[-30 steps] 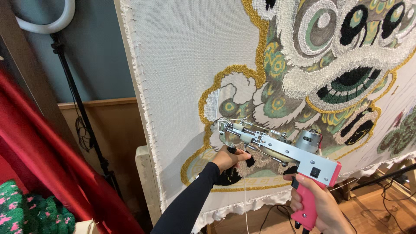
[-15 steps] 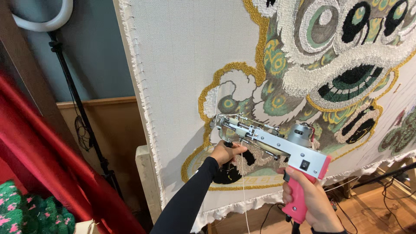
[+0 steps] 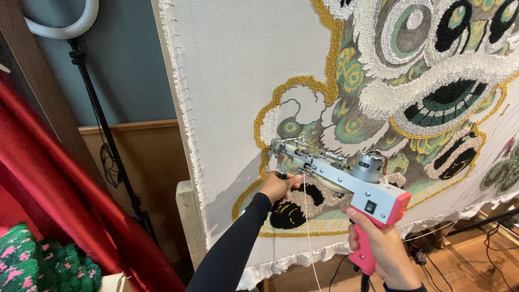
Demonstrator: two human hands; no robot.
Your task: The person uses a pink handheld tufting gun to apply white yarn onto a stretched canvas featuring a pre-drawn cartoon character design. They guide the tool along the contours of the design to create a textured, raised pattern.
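Grey metal tufting gun with pink grip (image 3: 346, 178) is held against the stretched cream cloth with a tufted lion face (image 3: 232, 81).
Right hand (image 3: 381, 246) is wrapped tight round the pink grip, left hand (image 3: 278, 186) closed on the front handle; needle tip is too small to make out, the grip's bottom end is cut off.

Both hands (image 3: 278, 186) (image 3: 381, 251) on tufting gun (image 3: 346, 181) against stretched cloth (image 3: 227, 81)

Grey-and-pink tufting gun (image 3: 346, 181), tilted, nose against stretched cloth (image 3: 232, 81)

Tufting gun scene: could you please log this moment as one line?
left hand: grips front handle | right hand: holds pink grip | tufting gun: tip at cloth
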